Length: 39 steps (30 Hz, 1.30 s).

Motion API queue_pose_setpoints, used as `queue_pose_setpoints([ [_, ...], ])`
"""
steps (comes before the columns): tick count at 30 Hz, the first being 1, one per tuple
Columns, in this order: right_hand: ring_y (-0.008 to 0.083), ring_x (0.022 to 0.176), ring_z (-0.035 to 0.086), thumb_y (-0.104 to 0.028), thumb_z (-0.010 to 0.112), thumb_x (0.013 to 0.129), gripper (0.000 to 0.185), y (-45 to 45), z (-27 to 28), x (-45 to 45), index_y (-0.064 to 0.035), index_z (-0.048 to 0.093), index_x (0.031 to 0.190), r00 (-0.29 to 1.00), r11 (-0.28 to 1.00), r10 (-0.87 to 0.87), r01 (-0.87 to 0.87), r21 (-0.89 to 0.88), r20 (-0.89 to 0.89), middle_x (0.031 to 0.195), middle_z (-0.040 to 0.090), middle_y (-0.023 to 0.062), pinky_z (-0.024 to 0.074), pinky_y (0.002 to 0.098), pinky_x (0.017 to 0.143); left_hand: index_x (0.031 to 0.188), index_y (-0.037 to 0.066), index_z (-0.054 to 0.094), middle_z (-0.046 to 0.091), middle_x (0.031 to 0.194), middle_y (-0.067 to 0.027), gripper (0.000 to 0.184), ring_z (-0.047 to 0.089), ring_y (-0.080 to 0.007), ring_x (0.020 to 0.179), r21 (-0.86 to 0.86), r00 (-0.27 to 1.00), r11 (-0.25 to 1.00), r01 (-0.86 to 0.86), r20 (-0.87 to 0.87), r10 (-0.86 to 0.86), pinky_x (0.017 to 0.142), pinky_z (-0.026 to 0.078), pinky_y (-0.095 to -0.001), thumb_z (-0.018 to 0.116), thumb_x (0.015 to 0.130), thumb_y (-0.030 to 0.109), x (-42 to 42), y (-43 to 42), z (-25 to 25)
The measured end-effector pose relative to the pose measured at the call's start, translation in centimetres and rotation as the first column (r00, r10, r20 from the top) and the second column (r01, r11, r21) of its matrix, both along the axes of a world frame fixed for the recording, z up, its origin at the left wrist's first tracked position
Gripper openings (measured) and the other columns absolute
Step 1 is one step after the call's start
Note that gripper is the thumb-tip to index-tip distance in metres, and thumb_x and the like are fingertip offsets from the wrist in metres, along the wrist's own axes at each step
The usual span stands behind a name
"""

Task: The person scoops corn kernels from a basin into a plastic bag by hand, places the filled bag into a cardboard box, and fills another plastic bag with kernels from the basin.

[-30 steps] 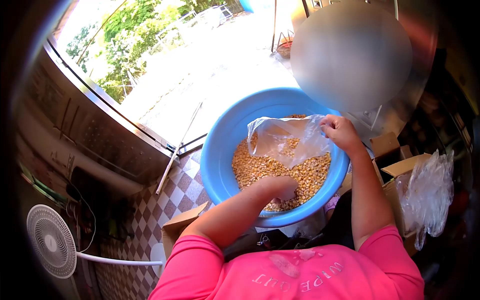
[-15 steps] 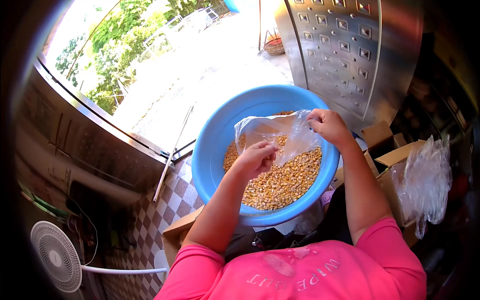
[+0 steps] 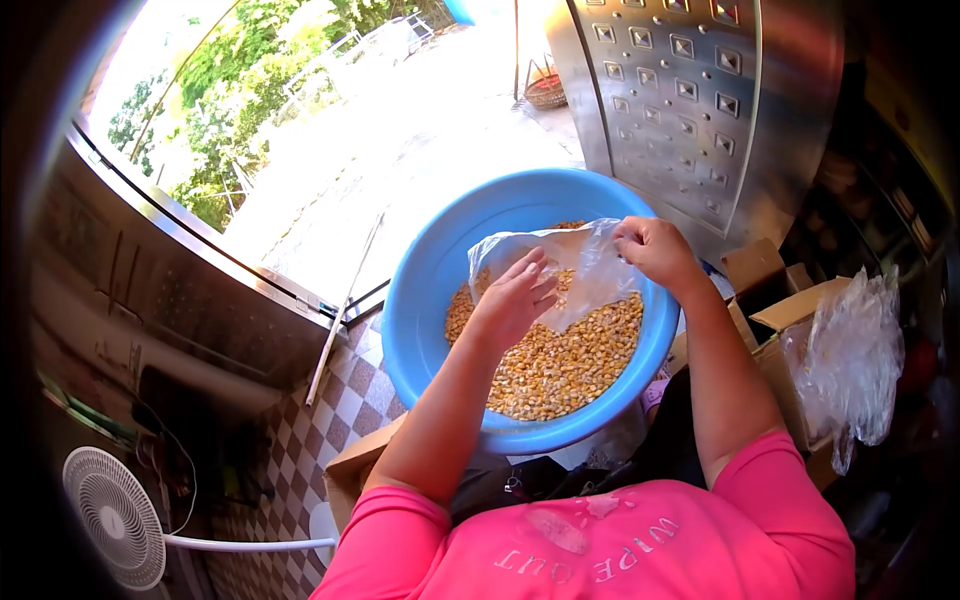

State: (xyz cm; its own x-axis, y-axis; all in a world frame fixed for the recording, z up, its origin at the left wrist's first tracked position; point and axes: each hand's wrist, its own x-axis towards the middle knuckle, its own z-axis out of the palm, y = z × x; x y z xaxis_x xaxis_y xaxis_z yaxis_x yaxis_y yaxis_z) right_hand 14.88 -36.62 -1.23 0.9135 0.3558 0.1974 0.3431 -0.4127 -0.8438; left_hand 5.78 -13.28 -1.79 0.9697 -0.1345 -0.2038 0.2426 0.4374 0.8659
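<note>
A large blue basin (image 3: 415,290) holds a layer of yellow corn kernels (image 3: 565,375). Over the kernels hangs a clear plastic bag (image 3: 600,270), spread above the middle of the basin. My right hand (image 3: 655,248) pinches the bag's right end near the basin's rim. My left hand (image 3: 515,300) is above the corn, in front of the bag's left part, with its fingers stretched and apart. Nothing shows in that palm. The bag's far side partly covers the kernels behind it.
Cardboard boxes (image 3: 800,305) and a bundle of clear plastic bags (image 3: 850,360) stand to the right. A white fan (image 3: 115,515) is at lower left. Beyond the basin, a metal door (image 3: 680,110) stands beside the bright doorway, with a wicker basket (image 3: 545,93) outside.
My left hand has gone from curled fingers to stretched, spread ones, its fingertips raised a little. My right hand keeps its pinch on the bag, nearly unmoved.
</note>
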Motion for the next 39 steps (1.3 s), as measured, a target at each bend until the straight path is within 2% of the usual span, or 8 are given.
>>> queue_pose_setpoints([
  [4,0.0158,0.061,0.059,-0.017,0.060,0.078,0.016,0.0,0.0,0.1,-0.0058,0.065,0.089,1.000,1.000,0.000,0.000,-0.021,-0.004,0.066,0.061,0.0074,0.0456,0.0300,0.059,0.128,0.003,0.044,0.052,0.122,-0.0110,0.042,0.056,-0.0244,0.104,0.227,0.998,0.974,0.006,0.060,-0.020,0.088,0.045,-0.0378,0.050,0.092,0.025,-0.4,-0.5,0.6],
  [8,0.0114,0.062,0.058,-0.011,0.059,0.079,0.014,-0.1,0.1,0.1,-0.0031,0.065,0.090,1.000,0.999,0.000,0.000,-0.035,-0.016,0.068,0.062,0.0052,0.0464,0.0269,0.060,0.087,0.002,0.063,0.063,0.076,-0.0100,0.023,0.063,-0.0180,0.064,0.884,0.875,0.221,0.411,-0.315,-0.367,0.058,0.051,-0.0331,0.051,0.085,0.022,-2.1,-2.3,1.3],
  [10,0.0113,0.062,0.058,-0.011,0.060,0.079,0.014,-0.1,0.4,-0.1,-0.0031,0.065,0.089,1.000,0.999,0.000,-0.001,-0.034,-0.020,0.068,0.062,0.0052,0.0464,0.0268,0.059,0.090,0.003,0.067,0.066,0.089,-0.0142,0.033,0.064,-0.0293,0.083,0.858,0.772,-0.384,0.340,-0.488,-0.407,0.074,0.050,-0.0376,0.056,0.078,0.032,-2.3,-2.1,-0.9],
  [16,0.0111,0.061,0.058,-0.011,0.059,0.079,0.014,-0.1,0.3,-0.1,-0.0032,0.065,0.088,1.000,1.000,0.005,-0.005,-0.014,-0.013,0.067,0.062,0.0049,0.0462,0.0265,0.059,0.093,0.001,0.067,0.066,0.090,-0.0164,0.032,0.065,-0.0303,0.083,0.700,0.734,-0.613,0.367,-0.622,-0.271,0.072,0.051,-0.0413,0.053,0.077,0.025,-2.6,-2.6,-1.9],
  [22,0.0182,0.058,0.058,-0.019,0.060,0.078,0.016,-0.2,-0.4,0.2,-0.0075,0.065,0.088,1.000,1.000,0.014,-0.014,0.017,0.010,0.064,0.060,0.0094,0.0454,0.0321,0.058,0.090,-0.004,0.066,0.065,0.083,-0.0199,0.026,0.065,-0.0315,0.069,0.663,0.603,-0.312,0.680,-0.748,-0.276,0.060,0.051,-0.0397,0.048,0.075,0.007,-2.4,-2.5,-2.8],
  [28,0.0192,0.059,0.059,-0.019,0.060,0.078,0.016,-0.2,0.1,-0.1,-0.0076,0.065,0.087,1.000,1.000,0.007,-0.007,0.023,0.010,0.065,0.061,0.0102,0.0457,0.0324,0.060,0.084,-0.001,0.064,0.062,0.072,-0.0149,0.021,0.058,-0.0233,0.057,0.883,0.625,-0.380,0.276,-0.465,-0.626,0.049,0.043,-0.0384,0.051,0.079,0.014,-0.7,1.0,-5.4],
  [34,0.0214,0.062,0.061,-0.020,0.060,0.078,0.017,-0.2,0.5,-0.4,-0.0081,0.065,0.088,1.000,1.000,0.000,0.000,-0.013,0.006,0.068,0.062,0.0111,0.0463,0.0335,0.062,0.096,0.004,0.054,0.045,0.060,-0.0005,0.014,0.041,-0.0078,0.048,0.360,0.915,0.874,0.328,-0.350,-0.199,0.041,0.029,-0.0218,0.051,0.090,0.017,-0.9,1.2,0.2],
  [39,0.0145,0.061,0.059,-0.014,0.061,0.076,0.015,-0.1,0.5,-0.5,-0.0052,0.066,0.087,0.998,0.998,-0.038,0.040,-0.038,0.052,0.067,0.062,0.0076,0.0459,0.0293,0.059,0.114,-0.002,0.045,0.054,0.097,-0.0156,0.030,0.059,-0.0213,0.087,-0.066,0.986,0.997,-0.029,-0.169,0.017,0.071,0.052,-0.0298,0.051,0.091,0.016,0.3,0.3,-1.0],
])
